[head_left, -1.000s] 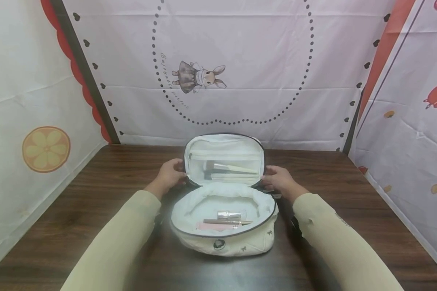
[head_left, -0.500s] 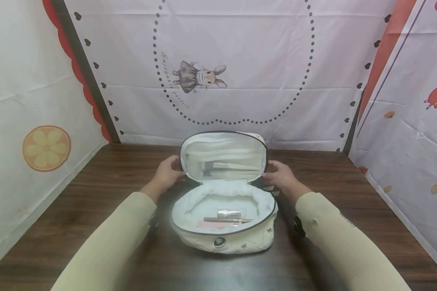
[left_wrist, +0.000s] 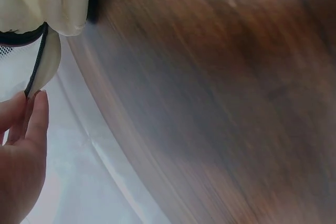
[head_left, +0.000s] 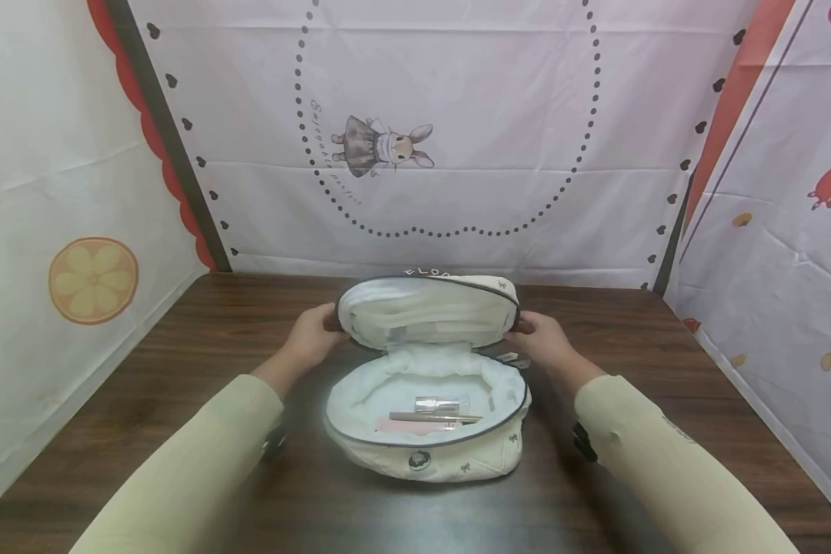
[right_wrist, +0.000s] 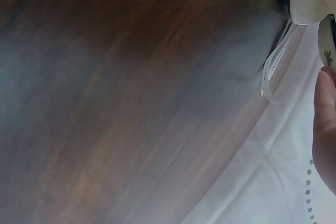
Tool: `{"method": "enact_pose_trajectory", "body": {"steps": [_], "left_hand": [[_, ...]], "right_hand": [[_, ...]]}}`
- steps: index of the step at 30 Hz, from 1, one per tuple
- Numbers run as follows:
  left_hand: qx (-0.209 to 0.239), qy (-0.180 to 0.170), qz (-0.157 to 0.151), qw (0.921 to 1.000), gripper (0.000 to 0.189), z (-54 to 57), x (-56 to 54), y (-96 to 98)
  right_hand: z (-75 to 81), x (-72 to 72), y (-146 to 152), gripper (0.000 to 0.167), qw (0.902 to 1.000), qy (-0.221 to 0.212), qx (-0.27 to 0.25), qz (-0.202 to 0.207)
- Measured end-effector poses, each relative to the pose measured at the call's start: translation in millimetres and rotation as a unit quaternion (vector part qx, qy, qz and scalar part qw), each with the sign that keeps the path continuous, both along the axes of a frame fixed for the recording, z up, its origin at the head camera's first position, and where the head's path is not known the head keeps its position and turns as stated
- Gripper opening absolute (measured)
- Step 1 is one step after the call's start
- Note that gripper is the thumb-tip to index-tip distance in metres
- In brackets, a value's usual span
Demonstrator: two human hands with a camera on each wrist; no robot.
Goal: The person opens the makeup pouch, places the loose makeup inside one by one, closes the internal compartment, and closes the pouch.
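Observation:
A cream makeup bag (head_left: 381, 459) with dark piping stands unzipped on the table. Its lid (head_left: 429, 304) is raised at the back and leans forward over the opening. Inside lie a clear-and-silver tube (head_left: 438, 404), a slim brown pencil-like stick (head_left: 425, 417) and a pink flat item (head_left: 408, 427). My left hand (head_left: 312, 336) holds the lid's left side; in the left wrist view its thumb and fingers (left_wrist: 38, 119) pinch the piped edge. On the opposite side, my right hand (head_left: 543, 338) grips the lid's right edge, partly cut off in the right wrist view.
White fabric tags (right_wrist: 273, 66) hang from the bag's right rear. The dark wooden table (head_left: 180, 385) is walled at the back and both sides by printed white cloth (head_left: 492, 115).
Both hands have tipped the lid forward and down toward the bag's opening. The brushes in its inner pocket are now mostly out of sight, and lettering on its outside shows.

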State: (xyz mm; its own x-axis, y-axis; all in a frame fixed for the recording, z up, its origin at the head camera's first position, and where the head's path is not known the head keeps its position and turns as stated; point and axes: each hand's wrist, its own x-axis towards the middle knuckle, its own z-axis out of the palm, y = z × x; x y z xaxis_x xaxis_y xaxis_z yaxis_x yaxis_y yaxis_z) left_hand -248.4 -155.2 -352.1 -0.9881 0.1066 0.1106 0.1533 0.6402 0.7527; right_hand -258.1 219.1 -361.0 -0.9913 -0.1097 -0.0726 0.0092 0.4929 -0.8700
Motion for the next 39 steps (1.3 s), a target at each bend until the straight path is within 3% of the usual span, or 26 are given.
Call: {"method": "enact_pose_trajectory", "body": {"steps": [13,17,27,39], "left_hand": [[-0.025,0.043,-0.015,0.9986,0.013,-0.9,15.6,-10.4],[-0.005,0.052,-0.039,0.9979,0.017,-0.2,23.5,-12.5],[-0.032,0.093,-0.082,0.9917,0.015,-0.8,38.3,-12.3],[-0.068,0.130,-0.123,0.9814,0.026,3.4,47.6,-13.3]], "right_hand": [[2.2,9.9,5.5,0.034,0.9978,0.042,0.050,0.014],[3.7,15.6,6.7,0.027,0.9963,0.061,0.055,0.022],[1.9,26.4,9.8,0.019,0.9836,0.145,0.053,0.093],[2.1,35.9,11.1,0.026,0.9664,0.189,0.122,0.125]]}}
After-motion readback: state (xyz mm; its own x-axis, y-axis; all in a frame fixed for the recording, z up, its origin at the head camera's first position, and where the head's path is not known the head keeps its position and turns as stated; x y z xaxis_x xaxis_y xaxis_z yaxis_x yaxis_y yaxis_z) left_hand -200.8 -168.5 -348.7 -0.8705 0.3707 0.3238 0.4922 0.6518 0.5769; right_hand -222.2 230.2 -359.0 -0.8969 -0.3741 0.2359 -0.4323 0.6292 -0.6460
